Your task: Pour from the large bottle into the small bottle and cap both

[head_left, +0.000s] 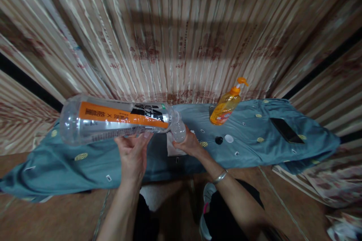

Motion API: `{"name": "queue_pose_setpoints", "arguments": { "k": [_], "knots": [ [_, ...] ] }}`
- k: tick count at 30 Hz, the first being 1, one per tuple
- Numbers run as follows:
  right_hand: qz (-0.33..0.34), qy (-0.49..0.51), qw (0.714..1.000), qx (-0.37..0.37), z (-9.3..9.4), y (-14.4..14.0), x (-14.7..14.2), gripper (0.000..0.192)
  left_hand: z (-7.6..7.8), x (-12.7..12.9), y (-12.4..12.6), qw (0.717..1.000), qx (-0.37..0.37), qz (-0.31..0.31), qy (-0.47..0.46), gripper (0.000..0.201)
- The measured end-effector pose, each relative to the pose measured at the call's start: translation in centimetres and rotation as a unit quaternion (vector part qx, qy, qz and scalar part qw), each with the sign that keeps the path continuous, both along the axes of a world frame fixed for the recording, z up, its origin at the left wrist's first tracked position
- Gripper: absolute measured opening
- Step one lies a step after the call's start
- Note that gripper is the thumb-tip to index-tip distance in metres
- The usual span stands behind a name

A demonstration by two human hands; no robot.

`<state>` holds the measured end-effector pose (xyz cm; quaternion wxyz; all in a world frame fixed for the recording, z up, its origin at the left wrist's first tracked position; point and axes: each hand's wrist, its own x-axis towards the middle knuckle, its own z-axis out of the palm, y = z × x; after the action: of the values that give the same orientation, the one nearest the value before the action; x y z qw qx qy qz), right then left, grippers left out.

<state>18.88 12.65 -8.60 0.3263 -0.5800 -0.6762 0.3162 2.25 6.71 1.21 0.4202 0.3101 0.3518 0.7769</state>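
Observation:
A large clear plastic bottle with an orange and black label lies on its side in the air, its neck pointing right. My left hand supports it from below near the middle. My right hand grips a small clear bottle held upright right at the big bottle's mouth. Beneath my right hand a pale cloth or paper rests on the blue-grey patterned cloth that covers the low table.
An orange pump bottle of liquid soap stands tilted at the back. A black cap and a white cap lie beside each other. A dark phone lies at the right. Pleated curtains hang behind.

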Motion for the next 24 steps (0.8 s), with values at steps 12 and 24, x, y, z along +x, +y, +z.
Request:
{"name": "queue_pose_setpoints", "arguments": {
  "k": [12,24],
  "knots": [
    [0.000,-0.001,1.000,-0.001,0.35,-0.07,-0.09,0.066,0.19,0.14,-0.05,1.000,0.007,-0.008,0.003,0.060],
    [0.003,0.012,1.000,0.009,-0.09,-0.01,-0.06,0.068,0.02,0.04,0.06,1.000,0.004,-0.012,-0.009,0.058]
  ]
}}
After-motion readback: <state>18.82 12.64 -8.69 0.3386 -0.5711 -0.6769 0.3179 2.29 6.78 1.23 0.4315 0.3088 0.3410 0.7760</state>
